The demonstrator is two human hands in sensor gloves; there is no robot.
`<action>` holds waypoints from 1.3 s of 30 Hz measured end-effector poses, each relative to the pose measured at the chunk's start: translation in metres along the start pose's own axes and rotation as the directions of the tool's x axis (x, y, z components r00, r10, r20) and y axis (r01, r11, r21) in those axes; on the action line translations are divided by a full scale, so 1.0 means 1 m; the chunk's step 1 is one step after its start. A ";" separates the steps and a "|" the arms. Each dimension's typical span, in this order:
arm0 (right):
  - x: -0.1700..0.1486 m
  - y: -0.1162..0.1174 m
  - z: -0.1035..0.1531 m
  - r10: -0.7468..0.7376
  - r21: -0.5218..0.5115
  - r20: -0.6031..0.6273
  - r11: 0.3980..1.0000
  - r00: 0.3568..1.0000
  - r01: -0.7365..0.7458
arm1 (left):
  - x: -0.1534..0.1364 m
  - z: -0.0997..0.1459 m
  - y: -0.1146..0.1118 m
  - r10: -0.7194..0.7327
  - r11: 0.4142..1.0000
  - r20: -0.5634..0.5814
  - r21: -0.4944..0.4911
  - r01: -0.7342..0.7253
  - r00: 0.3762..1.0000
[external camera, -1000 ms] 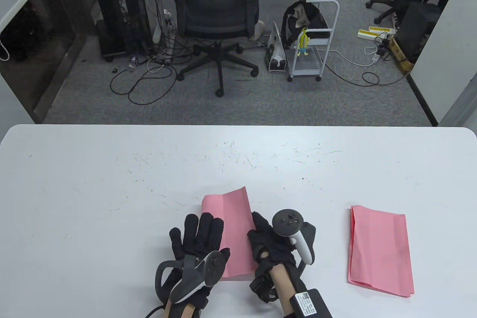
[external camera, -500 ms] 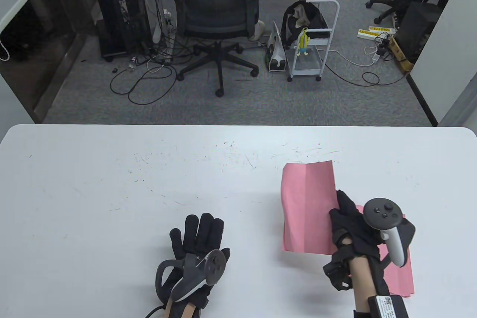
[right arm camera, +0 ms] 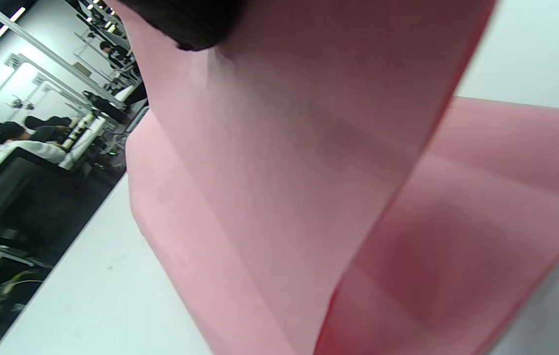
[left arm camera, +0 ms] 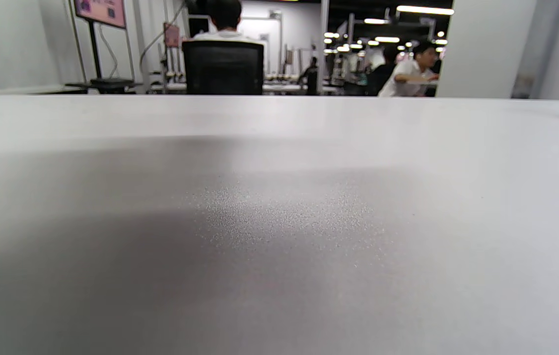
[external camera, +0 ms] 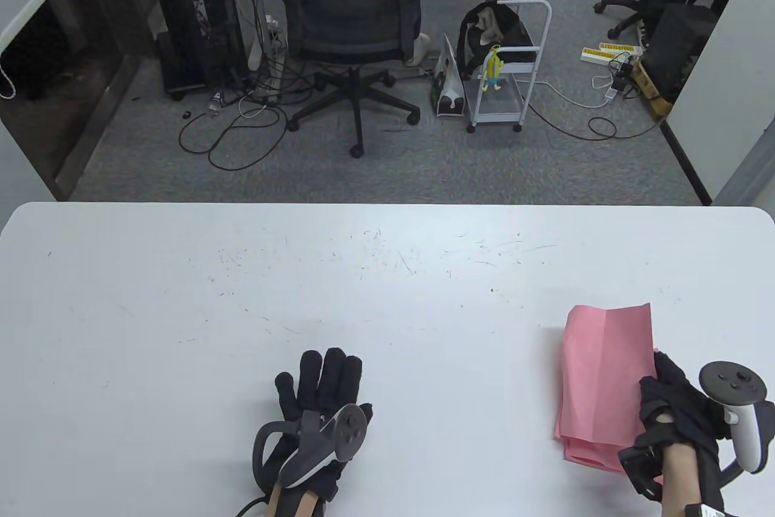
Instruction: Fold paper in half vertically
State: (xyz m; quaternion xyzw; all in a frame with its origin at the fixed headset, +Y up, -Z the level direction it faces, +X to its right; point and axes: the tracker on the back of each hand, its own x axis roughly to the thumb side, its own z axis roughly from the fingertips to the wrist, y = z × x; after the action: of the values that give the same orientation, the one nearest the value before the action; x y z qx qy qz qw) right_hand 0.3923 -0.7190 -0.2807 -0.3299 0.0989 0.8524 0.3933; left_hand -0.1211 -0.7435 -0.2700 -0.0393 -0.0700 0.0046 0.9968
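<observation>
A folded pink paper (external camera: 605,372) is at the table's right front, held by my right hand (external camera: 672,402) at its right edge. It lies over a stack of other folded pink paper (external camera: 590,456), which peeks out below it. In the right wrist view the held sheet (right arm camera: 284,172) fills the frame, with the stack (right arm camera: 481,222) behind it and a gloved fingertip (right arm camera: 186,24) at the top. My left hand (external camera: 321,396) rests flat on the white table (external camera: 242,299), fingers spread, holding nothing. No fingers show in the left wrist view.
The white table has small scuff marks near its middle (external camera: 399,256). Beyond its far edge are an office chair (external camera: 351,26) and a white cart (external camera: 508,69) on the floor. The left wrist view shows only bare table surface (left arm camera: 279,222).
My right hand carried the folded pink paper from in front of my left hand to the right and brought it down over the pink stack. My left hand stayed put.
</observation>
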 end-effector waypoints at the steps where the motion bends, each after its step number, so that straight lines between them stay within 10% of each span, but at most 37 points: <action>1: -0.004 0.002 -0.003 0.016 -0.002 -0.015 1.000 1.000 -0.016 | -0.001 0.000 0.000 0.004 1.000 -0.002 0.001 -0.004 1.000; 18: 0.002 0.052 -0.020 0.463 -0.100 -0.190 0.868 0.866 -0.487 | -0.003 -0.002 0.000 0.009 1.000 -0.011 0.002 -0.009 1.000; 24: 0.014 0.065 -0.016 0.642 -0.086 -0.228 0.736 0.732 -0.671 | -0.003 -0.002 0.000 0.007 1.000 -0.014 0.008 -0.006 1.000; 39: 0.089 0.085 0.033 0.691 -0.168 0.024 0.715 0.723 -0.678 | -0.004 -0.002 -0.002 0.010 1.000 -0.017 0.009 -0.010 1.000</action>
State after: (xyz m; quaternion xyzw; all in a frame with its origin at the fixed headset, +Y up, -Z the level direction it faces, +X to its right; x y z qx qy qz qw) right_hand 0.2718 -0.7081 -0.3199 -0.2613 0.1338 0.9555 0.0284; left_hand -0.1248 -0.7457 -0.2728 -0.0354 -0.0613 0.0097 0.9974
